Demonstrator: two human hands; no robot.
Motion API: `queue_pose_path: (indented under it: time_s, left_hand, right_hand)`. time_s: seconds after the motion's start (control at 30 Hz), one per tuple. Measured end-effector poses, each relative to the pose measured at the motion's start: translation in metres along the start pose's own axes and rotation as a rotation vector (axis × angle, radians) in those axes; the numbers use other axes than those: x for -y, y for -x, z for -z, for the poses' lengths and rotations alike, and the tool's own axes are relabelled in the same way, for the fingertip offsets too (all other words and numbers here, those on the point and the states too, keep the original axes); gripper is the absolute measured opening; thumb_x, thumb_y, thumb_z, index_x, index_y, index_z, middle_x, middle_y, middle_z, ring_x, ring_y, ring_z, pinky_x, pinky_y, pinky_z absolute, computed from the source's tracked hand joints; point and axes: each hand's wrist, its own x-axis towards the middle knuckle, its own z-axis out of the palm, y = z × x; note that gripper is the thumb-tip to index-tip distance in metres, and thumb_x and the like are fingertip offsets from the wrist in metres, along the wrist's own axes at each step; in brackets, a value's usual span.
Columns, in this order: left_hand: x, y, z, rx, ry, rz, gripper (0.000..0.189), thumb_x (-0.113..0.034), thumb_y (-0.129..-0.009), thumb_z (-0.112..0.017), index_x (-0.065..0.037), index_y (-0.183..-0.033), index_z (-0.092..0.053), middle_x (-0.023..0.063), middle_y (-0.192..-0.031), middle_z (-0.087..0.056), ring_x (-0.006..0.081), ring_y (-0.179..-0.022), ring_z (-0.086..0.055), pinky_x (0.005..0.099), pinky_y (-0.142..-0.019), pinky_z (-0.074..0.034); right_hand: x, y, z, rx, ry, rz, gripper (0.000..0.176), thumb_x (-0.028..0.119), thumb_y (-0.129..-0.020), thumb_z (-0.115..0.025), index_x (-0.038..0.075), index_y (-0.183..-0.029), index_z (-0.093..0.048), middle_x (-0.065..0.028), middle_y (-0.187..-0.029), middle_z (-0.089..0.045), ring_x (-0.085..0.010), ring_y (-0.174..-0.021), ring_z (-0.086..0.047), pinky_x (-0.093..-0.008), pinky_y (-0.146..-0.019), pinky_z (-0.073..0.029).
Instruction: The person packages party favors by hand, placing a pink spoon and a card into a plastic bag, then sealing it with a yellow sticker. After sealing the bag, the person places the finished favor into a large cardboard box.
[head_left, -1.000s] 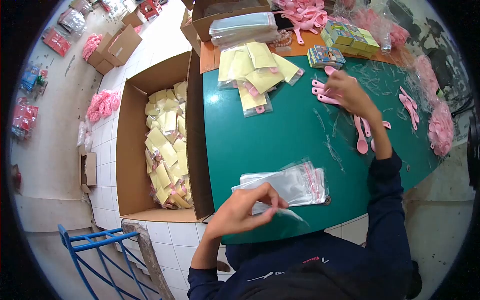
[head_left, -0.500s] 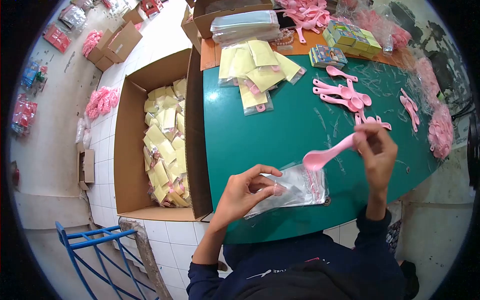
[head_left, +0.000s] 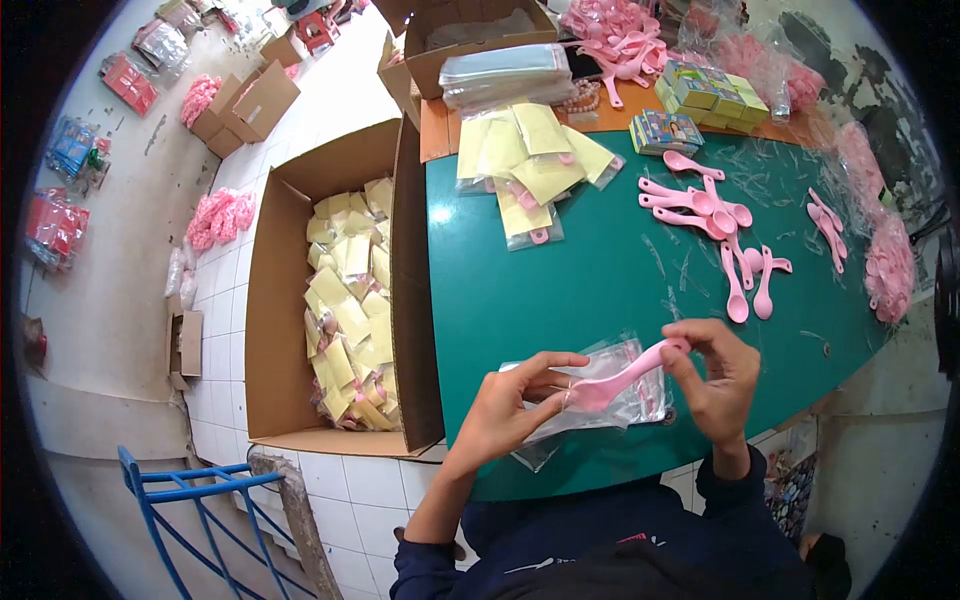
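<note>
My right hand [head_left: 718, 375] pinches the handle end of a pink plastic spoon [head_left: 632, 375] between thumb and fingers. The spoon's bowl points left and meets the fingertips of my left hand [head_left: 520, 405]. Curled around the edge of a clear plastic bag, that left hand has its index finger stretched over the top; the bag's exact edge is hard to make out. Beneath both hands lies a stack of clear plastic bags [head_left: 650, 400] on the green table [head_left: 540, 300]. Further back on the table is a loose group of pink spoons [head_left: 700, 205].
Left of the table stands a cardboard box [head_left: 275, 330] full of packed bags with yellow cards. More packed bags [head_left: 545, 180] lie at the table's back left. Small card stacks [head_left: 665, 132] and bagged pink spoons [head_left: 890, 270] sit toward the right. A blue metal rack [head_left: 200, 480] is lower left.
My right hand has brought the spoon down and left, so its bowl now reaches my left fingertips. The whole view has shifted slightly.
</note>
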Motion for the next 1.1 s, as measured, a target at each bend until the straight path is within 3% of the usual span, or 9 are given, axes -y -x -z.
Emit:
queue_pose_path:
  time_s: [0.23,0.43,0.63,0.7,0.8,0.83,0.9,1.0,1.1]
  left_hand:
    - [-0.001,0.002,-0.009,-0.010,0.104,-0.126,0.036,-0.011,-0.088,-0.059,-0.002,-0.122,-0.052,0.0101,-0.101,-0.067,0.0141,-0.092,-0.063,0.0267,-0.082,-0.048]
    - [-0.002,0.006,0.003,0.134,-0.237,-0.077,0.027,-0.018,-0.092,-0.054,-0.002,-0.114,-0.059,0.0094,-0.080,-0.066,0.0152,-0.071,-0.062,0.0277,-0.067,-0.048]
    - [0.006,0.001,-0.002,-0.062,-0.005,-0.059,0.026,-0.015,-0.095,-0.048,0.004,-0.105,-0.062,0.0057,-0.087,-0.066,0.0106,-0.074,-0.060,0.0238,-0.067,-0.049]
    - [0.011,0.002,-0.002,-0.107,0.077,-0.072,0.027,-0.014,-0.096,-0.046,0.005,-0.105,-0.062,0.0075,-0.089,-0.067,0.0115,-0.077,-0.062,0.0241,-0.070,-0.050]
    - [-0.004,0.010,-0.001,-0.124,0.174,-0.124,0.029,-0.015,-0.097,-0.043,0.008,-0.103,-0.061,0.0126,-0.091,-0.067,0.0145,-0.082,-0.064,0.0267,-0.073,-0.051]
    - [-0.004,0.012,0.000,-0.137,0.175,-0.134,0.030,-0.015,-0.097,-0.043,0.008,-0.103,-0.061,0.0136,-0.091,-0.067,0.0151,-0.081,-0.064,0.0273,-0.074,-0.052]
    - [-0.006,0.018,0.003,-0.112,0.182,-0.109,0.032,-0.018,-0.097,-0.044,0.008,-0.102,-0.061,0.0152,-0.092,-0.067,0.0180,-0.084,-0.065,0.0289,-0.074,-0.052]
    - [-0.009,0.026,0.010,-0.090,0.171,-0.055,0.034,-0.023,-0.096,-0.046,0.007,-0.101,-0.062,0.0169,-0.094,-0.067,0.0218,-0.088,-0.065,0.0308,-0.075,-0.053]
    - [-0.008,0.026,0.014,-0.115,0.157,-0.060,0.033,-0.021,-0.096,-0.046,0.007,-0.101,-0.062,0.0149,-0.091,-0.067,0.0197,-0.086,-0.065,0.0313,-0.074,-0.053]
  right_hand:
    - [0.007,-0.002,-0.002,0.309,-0.214,-0.175,0.010,0.003,-0.082,-0.064,-0.004,-0.089,-0.064,-0.0113,-0.083,-0.066,-0.0145,-0.068,-0.065,-0.0238,-0.061,-0.050]
    - [0.004,-0.007,0.006,0.289,-0.264,-0.153,0.008,0.005,-0.083,-0.064,-0.002,-0.087,-0.063,-0.0092,-0.087,-0.065,-0.0175,-0.075,-0.066,-0.0267,-0.065,-0.052]
    - [0.008,-0.058,-0.001,0.838,-0.037,0.465,0.017,0.011,-0.081,-0.066,0.002,-0.095,-0.066,-0.0107,-0.106,-0.061,-0.0215,-0.101,-0.058,-0.0348,-0.085,-0.048]
    - [-0.036,-0.105,0.008,0.893,-0.406,0.113,0.025,0.016,-0.083,-0.060,0.001,-0.103,-0.063,-0.0163,-0.113,-0.058,-0.0246,-0.094,-0.062,-0.0346,-0.082,-0.048]
    - [-0.118,-0.223,0.042,0.399,0.384,0.214,0.036,0.030,-0.093,-0.047,-0.003,-0.093,-0.064,-0.0112,-0.090,-0.066,-0.0184,-0.083,-0.062,-0.0284,-0.077,-0.047]
    - [-0.155,-0.249,0.050,0.099,0.580,0.114,0.041,0.033,-0.093,-0.048,-0.003,-0.088,-0.065,-0.0135,-0.083,-0.065,-0.0197,-0.074,-0.060,-0.0280,-0.072,-0.047]
    - [-0.206,-0.291,0.070,0.007,0.878,-0.212,0.039,0.033,-0.091,-0.053,-0.004,-0.087,-0.065,-0.0179,-0.082,-0.065,-0.0266,-0.073,-0.063,-0.0339,-0.069,-0.049]
    - [-0.247,-0.291,0.059,0.020,1.062,-0.155,0.036,0.032,-0.088,-0.055,-0.003,-0.084,-0.064,-0.0219,-0.084,-0.064,-0.0346,-0.078,-0.063,-0.0416,-0.070,-0.049]
    - [-0.242,-0.276,0.047,-0.313,0.984,-0.052,0.030,0.028,-0.086,-0.055,-0.001,-0.084,-0.063,-0.0217,-0.084,-0.063,-0.0407,-0.083,-0.060,-0.0474,-0.073,-0.047]
